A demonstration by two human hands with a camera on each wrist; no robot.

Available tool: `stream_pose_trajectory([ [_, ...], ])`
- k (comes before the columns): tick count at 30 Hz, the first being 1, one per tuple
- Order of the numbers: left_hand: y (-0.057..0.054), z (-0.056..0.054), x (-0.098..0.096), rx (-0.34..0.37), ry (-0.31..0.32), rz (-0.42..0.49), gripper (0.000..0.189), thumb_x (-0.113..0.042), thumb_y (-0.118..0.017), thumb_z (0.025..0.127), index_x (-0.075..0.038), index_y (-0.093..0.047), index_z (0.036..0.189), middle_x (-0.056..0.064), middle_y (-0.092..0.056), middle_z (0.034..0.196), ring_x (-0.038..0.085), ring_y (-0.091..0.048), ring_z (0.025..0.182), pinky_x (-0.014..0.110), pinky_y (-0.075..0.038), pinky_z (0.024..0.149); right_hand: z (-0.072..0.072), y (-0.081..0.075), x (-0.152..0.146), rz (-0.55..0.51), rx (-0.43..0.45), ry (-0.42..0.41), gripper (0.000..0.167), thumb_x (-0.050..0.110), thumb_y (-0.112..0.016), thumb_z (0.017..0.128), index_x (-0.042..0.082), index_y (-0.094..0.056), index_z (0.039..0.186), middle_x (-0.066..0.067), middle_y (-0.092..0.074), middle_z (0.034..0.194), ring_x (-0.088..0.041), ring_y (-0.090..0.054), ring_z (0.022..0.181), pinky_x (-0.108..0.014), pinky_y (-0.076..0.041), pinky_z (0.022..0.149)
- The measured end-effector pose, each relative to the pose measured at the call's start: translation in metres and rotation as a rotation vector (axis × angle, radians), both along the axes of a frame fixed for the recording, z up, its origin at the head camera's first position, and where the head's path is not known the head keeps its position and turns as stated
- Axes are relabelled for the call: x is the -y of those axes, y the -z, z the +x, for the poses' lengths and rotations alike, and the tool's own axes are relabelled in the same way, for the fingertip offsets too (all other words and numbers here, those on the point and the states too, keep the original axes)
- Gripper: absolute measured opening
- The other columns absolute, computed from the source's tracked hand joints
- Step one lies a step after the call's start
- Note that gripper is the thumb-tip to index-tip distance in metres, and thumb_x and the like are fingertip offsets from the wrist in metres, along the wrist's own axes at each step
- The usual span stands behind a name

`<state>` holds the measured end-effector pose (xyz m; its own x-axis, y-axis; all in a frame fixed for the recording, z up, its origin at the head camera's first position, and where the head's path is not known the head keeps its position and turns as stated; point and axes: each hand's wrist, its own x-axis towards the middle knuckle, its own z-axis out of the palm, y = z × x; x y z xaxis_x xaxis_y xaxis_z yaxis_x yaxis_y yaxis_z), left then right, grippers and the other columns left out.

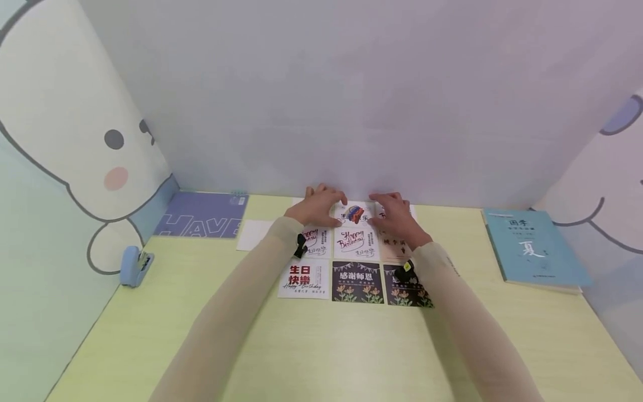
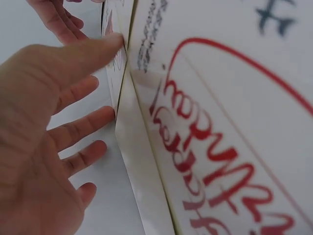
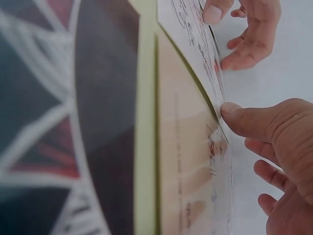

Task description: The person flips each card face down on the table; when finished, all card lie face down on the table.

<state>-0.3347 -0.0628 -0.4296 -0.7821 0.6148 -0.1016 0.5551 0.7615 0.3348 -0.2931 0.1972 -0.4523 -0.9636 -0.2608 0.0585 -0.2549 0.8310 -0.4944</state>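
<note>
Cards lie in rows on the table. At the back, a white card [image 1: 354, 214] with a colourful drawing lies between my two hands. My left hand [image 1: 317, 207] is at its left side, thumb [image 2: 105, 46] extended to the card edges and other fingers spread. On its right side, my right hand [image 1: 397, 220] rests with its thumb [image 3: 237, 117] against a card edge and its fingers loosely bent. In front are two white Happy Birthday cards [image 1: 355, 244], a peach card [image 1: 392, 249] partly under my right hand, a red-lettered white card [image 1: 303, 279] and two dark flowered cards [image 1: 358, 282].
A blue-purple sheet or booklet marked HAVE [image 1: 203, 215] lies back left, beside a plain white card [image 1: 250, 235]. A small light-blue desk tool [image 1: 132, 267] stands at the left edge. On the right lies a teal book [image 1: 537, 248]. A pale wall [image 1: 321, 111] rises behind the cards.
</note>
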Motion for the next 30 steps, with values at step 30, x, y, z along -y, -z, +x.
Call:
stream_pose_trajectory([
  [30, 0.0034, 0.0037, -0.0046, 0.004, 0.016, 0.007, 0.072, -0.034, -0.081, 0.096, -0.032, -0.037, 0.152, 0.012, -0.036, 0.159, 0.034, -0.023, 0.15, 0.055, -0.022, 0.115, 0.0057, -0.0065, -0.0019, -0.007, 0.021, -0.067, 0.088, 0.032, -0.087, 0.091, 0.014, -0.042, 0.165, -0.016, -0.049, 0.165, -0.042, -0.033, 0.15, -0.064, -0.022, 0.12],
])
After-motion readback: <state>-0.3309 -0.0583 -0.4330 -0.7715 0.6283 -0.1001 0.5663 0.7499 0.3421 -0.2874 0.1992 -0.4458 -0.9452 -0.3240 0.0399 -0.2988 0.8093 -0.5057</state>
